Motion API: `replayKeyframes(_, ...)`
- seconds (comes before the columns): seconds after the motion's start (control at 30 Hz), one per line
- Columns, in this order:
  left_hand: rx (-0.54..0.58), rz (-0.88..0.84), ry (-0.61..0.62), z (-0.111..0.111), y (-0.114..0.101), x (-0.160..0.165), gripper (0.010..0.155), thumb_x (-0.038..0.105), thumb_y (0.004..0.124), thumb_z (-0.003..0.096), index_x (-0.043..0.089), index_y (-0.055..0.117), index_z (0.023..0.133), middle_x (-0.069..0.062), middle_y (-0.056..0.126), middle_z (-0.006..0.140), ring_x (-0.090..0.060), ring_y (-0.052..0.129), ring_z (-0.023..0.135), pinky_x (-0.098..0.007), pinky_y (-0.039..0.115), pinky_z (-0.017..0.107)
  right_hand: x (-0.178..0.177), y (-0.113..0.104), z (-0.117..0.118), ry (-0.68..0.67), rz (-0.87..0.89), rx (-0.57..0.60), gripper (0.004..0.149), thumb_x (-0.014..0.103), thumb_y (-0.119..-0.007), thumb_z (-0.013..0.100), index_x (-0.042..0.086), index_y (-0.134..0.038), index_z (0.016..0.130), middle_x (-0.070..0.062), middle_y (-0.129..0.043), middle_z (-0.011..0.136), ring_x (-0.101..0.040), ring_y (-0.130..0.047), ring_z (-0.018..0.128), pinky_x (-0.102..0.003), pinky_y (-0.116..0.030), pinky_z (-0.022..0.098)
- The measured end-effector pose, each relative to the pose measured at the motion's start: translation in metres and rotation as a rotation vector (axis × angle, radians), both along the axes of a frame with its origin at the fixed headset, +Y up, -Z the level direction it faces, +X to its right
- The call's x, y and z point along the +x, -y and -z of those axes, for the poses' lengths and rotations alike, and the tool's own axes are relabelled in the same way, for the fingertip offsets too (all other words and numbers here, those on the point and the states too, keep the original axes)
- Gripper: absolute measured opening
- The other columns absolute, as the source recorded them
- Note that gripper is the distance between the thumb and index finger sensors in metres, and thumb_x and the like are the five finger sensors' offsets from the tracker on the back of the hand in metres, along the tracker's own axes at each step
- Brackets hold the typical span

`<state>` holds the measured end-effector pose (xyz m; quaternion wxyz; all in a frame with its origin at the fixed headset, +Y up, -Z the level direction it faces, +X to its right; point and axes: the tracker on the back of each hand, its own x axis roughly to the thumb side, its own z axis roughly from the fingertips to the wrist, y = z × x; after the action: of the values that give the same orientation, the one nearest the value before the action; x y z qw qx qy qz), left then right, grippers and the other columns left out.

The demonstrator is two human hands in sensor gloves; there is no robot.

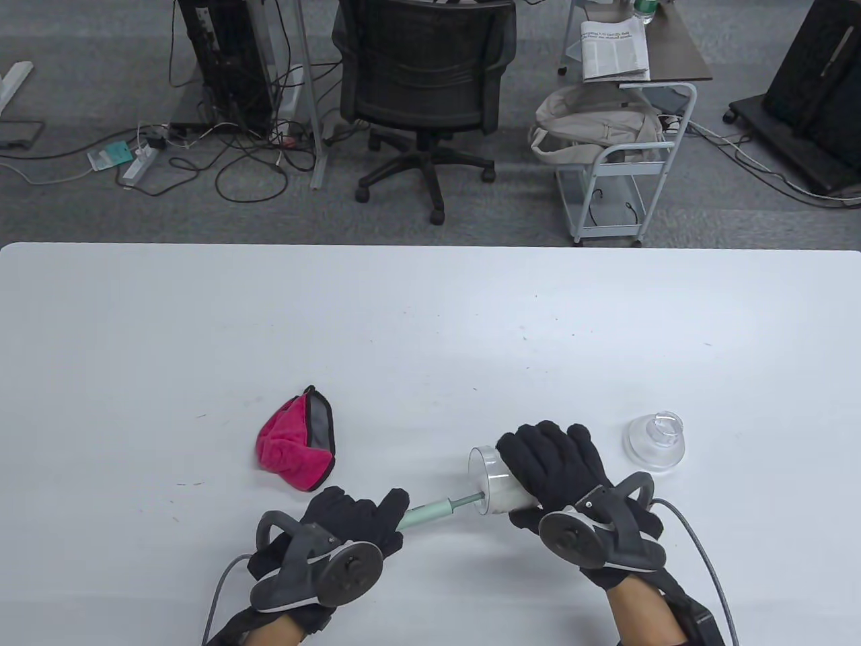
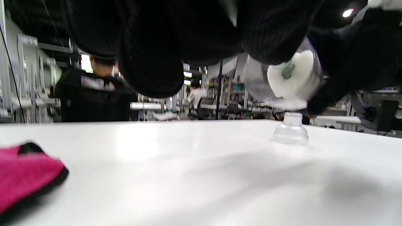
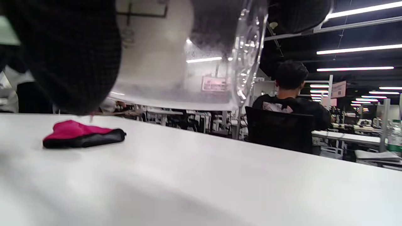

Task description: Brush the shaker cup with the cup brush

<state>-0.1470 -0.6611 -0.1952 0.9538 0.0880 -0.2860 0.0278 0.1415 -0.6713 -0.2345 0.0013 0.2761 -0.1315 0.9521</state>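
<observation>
With the right hand (image 1: 565, 471) wrapped around the shaker cup (image 1: 494, 479) above the surface (image 1: 430, 323) and the left hand (image 1: 350, 525) gripping the inserted cup brush (image 1: 430, 515), a hard thrust risked twisting the cup loose.

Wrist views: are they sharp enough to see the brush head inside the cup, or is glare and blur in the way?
Left wrist view: the white brush head shows inside the clear shaker cup, soft but readable; the pink cloth is blurred. Right wrist view: ceiling-light reflections streak the cup wall and the brush is hidden. Table view: sharp, evenly lit.
</observation>
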Motion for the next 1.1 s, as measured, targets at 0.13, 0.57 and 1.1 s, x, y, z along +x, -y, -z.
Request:
replayKeyframes(0.13,0.033,0.029,0.003,-0.001,0.002,0.001,0.055,0.045,0.081,0.0515,0.024,0.071,0.101,0.003,0.097,0.054,-0.025,0.104,0.053,-0.059,0.076,0.063,-0.015,0.003,-0.008,-0.034,-0.058,-0.138,0.106,0.054,-0.096,0.036,0.022,-0.028,0.111,-0.012,-0.053,0.113,-0.044,-0.069,0.102,-0.068,-0.058,0.074)
replayKeyframes(0.57,0.115,0.046,-0.002,-0.007,-0.006,0.004,0.055,0.046,0.081,0.0516,0.025,0.072,0.102,0.002,0.098,0.054,-0.025,0.103,0.053,-0.059,0.076,0.063,-0.001,0.0,-0.003,0.013,-0.028,-0.121,0.106,0.058,-0.094,0.036,0.023,-0.029,0.111,-0.012,-0.055,0.112,-0.043,-0.071,0.1,-0.068,-0.058,0.074)
replayKeyframes(1.1,0.059,0.023,0.017,-0.003,0.001,0.006,0.056,0.045,0.08,0.052,0.024,0.07,0.103,0.002,0.097,0.054,-0.025,0.103,0.053,-0.059,0.076,0.063,-0.014,-0.003,-0.003,-0.039,-0.069,-0.015,0.107,0.058,-0.094,0.035,0.023,-0.028,0.111,-0.011,-0.054,0.113,-0.04,-0.072,0.099,-0.067,-0.057,0.075)
